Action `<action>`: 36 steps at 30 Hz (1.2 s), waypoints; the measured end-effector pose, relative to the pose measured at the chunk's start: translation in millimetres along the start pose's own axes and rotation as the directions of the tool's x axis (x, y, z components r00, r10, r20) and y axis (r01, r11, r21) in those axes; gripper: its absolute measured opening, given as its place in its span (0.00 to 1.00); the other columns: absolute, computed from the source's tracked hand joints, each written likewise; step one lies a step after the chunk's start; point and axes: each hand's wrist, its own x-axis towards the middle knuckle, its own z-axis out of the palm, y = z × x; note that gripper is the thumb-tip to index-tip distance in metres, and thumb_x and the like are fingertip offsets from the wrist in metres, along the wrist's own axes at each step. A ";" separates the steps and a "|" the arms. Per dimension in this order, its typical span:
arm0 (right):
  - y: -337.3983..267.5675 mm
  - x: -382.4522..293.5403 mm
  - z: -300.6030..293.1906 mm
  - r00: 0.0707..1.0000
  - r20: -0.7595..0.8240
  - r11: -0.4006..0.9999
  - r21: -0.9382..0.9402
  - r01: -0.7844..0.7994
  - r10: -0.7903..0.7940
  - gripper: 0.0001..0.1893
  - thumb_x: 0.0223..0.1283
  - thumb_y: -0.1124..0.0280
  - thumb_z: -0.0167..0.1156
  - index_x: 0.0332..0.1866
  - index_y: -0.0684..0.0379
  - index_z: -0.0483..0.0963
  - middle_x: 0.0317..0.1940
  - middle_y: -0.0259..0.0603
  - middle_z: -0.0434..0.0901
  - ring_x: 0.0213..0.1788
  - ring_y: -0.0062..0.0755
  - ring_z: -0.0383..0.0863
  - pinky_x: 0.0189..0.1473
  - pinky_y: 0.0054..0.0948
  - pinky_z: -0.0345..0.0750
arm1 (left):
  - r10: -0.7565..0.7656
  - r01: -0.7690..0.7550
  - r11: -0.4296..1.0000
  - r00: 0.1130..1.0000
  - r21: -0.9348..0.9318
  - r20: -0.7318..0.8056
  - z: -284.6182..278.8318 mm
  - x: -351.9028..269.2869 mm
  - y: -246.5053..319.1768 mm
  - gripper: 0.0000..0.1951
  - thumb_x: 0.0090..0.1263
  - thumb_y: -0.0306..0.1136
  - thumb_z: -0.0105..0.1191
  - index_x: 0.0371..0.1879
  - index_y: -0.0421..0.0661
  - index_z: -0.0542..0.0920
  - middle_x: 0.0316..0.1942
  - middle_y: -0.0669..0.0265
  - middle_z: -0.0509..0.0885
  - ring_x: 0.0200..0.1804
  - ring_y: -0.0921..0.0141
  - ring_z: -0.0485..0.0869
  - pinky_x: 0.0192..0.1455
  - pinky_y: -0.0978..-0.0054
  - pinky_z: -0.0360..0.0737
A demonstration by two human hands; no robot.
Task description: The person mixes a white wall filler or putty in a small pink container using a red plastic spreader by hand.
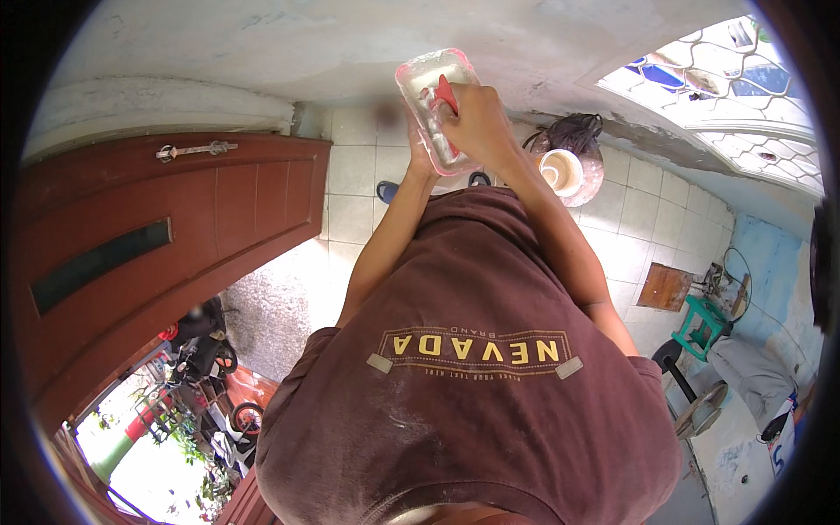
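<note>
In front of my body, my left hand (420, 149) supports a shallow rectangular plastic tray (420, 118) from its left side and below. The tray has a pink-stained rim and holds smooth white paste (441, 73). My right hand (478, 125) grips a red scraper-like tool (445, 93) over the tray. Its working end is partly hidden by my fingers and the paste, so I cannot tell its exact shape. Most of my left fingers are out of sight behind the tray. White dust marks my brown shirt (459, 426).
A patchy plastered wall (262, 39) rises ahead, with a grilled window (722, 79) at right. A brown door (249, 203) stands left. Right of my feet are a white bucket (573, 174) and a black plastic bag (574, 133). A green stool (701, 326) stands farther right on the tiles.
</note>
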 end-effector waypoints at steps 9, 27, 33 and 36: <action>-2.0 5.2 -22.7 0.998 -0.057 0.990 -0.137 0.017 -0.025 0.10 0.58 0.70 0.62 0.35 0.69 0.80 0.29 0.64 0.81 0.35 0.68 0.83 0.40 0.51 0.78 | -0.065 0.067 0.997 0.997 -0.033 0.050 -1.6 -1.3 -1.9 0.34 0.84 0.64 0.37 0.78 0.55 0.66 0.72 0.60 0.76 0.70 0.58 0.79 0.73 0.49 0.79; -1.7 -3.3 3.0 1.000 0.021 0.984 -0.178 0.006 -0.002 0.11 0.58 0.70 0.64 0.38 0.69 0.81 0.29 0.65 0.82 0.35 0.66 0.85 0.39 0.51 0.80 | -0.079 0.078 0.997 0.995 0.019 0.057 10.0 -4.0 -0.6 0.36 0.82 0.66 0.39 0.80 0.55 0.63 0.75 0.60 0.74 0.74 0.59 0.76 0.75 0.50 0.77; -3.2 -6.2 -0.5 0.999 0.031 0.999 -0.015 0.038 -0.038 0.11 0.59 0.69 0.65 0.40 0.68 0.82 0.29 0.64 0.82 0.35 0.66 0.85 0.39 0.48 0.80 | -0.083 0.095 0.991 0.988 -0.089 0.134 -24.3 4.9 -5.6 0.38 0.81 0.69 0.37 0.80 0.54 0.65 0.75 0.59 0.74 0.74 0.57 0.76 0.76 0.48 0.76; -12.5 -4.6 -19.0 1.000 0.013 1.000 -0.028 -0.013 0.013 0.11 0.61 0.70 0.64 0.40 0.68 0.82 0.29 0.64 0.82 0.34 0.66 0.84 0.38 0.48 0.80 | -0.017 0.014 0.998 0.998 0.062 0.054 -9.8 -5.6 0.0 0.38 0.82 0.68 0.37 0.80 0.54 0.65 0.74 0.60 0.75 0.73 0.57 0.77 0.76 0.49 0.76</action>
